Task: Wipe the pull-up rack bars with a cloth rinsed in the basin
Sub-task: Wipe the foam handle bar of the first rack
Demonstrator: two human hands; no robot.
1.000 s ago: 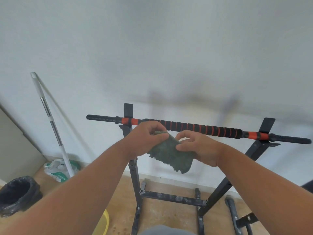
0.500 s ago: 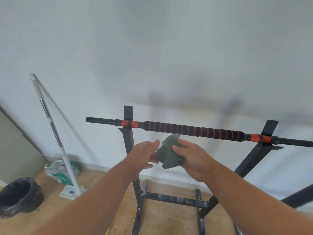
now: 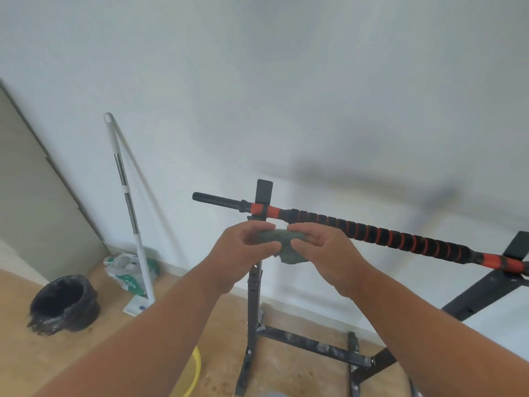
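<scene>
- Here, the left hand (image 3: 246,247) and right hand (image 3: 323,245) pinch a bunched green cloth (image 3: 282,243) between them.
- Just beyond the grip runs the pull-up bar (image 3: 372,232).
- Possibly wet, the cloth could slip from that fingertip hold.

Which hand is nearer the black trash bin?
Left. The left hand holds the cloth on the side toward the trash bin, which sits on the floor far down-left. The right hand grips the cloth's other end, farther away.

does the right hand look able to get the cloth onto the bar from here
Probably yes. The right hand pinches the cloth with the left hand just in front of and below the bar, with nothing between them.
</scene>
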